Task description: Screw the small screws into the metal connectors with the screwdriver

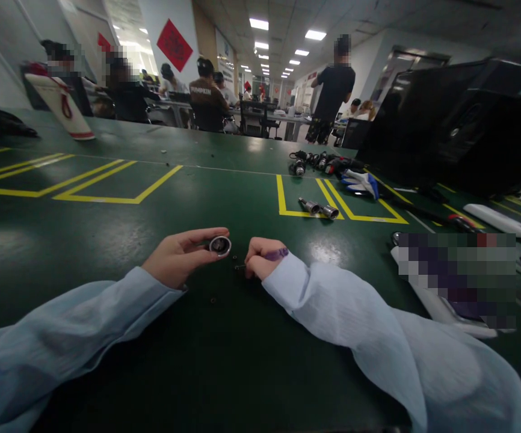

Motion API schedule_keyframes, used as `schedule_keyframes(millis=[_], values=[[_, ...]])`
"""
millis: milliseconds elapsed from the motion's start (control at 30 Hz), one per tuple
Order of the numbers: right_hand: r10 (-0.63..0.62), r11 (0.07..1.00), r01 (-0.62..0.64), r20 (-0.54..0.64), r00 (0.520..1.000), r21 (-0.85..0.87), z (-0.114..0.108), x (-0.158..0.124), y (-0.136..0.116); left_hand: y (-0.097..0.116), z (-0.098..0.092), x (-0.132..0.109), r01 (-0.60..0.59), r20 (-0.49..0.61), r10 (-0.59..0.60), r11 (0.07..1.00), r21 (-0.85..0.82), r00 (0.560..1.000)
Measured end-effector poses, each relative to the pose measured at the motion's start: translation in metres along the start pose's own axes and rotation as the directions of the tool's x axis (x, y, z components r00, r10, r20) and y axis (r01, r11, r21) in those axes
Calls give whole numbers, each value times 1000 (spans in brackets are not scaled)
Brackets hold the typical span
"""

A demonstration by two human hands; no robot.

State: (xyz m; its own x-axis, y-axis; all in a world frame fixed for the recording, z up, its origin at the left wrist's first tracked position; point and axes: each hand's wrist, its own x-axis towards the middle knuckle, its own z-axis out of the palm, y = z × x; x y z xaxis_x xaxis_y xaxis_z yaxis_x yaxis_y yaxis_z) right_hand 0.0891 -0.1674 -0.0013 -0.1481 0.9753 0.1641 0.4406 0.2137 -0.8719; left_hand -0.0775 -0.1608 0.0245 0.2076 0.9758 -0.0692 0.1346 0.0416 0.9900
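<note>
One round metal part [220,245], pale at the rim and dark inside, is held over the green table [224,204] by our left hand [172,258], thumb and fingers closed on its sides and its open end facing us. Just right of the round metal part is our right hand [263,258], its fingers bunched narrowly, a thin metal piece [240,266] showing at their tips; we cannot tell whether it is gripped or only touched. Nearer to us than the round metal part, a tiny dark piece [213,299] lies on the table. Beyond the part and to its right, we see two metal cylinders [329,211] at the near edge of a yellow outline [280,195]; farther beyond it, a heap of dark parts [319,161] lies near a blue-and-white glove [362,183]. Well to its right is a pale flat thing [423,300], partly blurred out. Far beyond it, a person in dark clothes [336,84] stands.
</note>
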Motion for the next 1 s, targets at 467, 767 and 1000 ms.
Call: schedule_keyframes(millis=[467,767,1000], values=[[-606,793,595,-66,793,-133,5,-27,0,-8,-2,-4,-69,38,68,997,35,997],[-558,821,549,-18,830,-157,8,-27,2,-5,2,-8,-77,39,74,993,92,996],[-516,856,517,-69,854,2,4,-26,-2,-6,3,-11,-116,20,114,989,89,993]])
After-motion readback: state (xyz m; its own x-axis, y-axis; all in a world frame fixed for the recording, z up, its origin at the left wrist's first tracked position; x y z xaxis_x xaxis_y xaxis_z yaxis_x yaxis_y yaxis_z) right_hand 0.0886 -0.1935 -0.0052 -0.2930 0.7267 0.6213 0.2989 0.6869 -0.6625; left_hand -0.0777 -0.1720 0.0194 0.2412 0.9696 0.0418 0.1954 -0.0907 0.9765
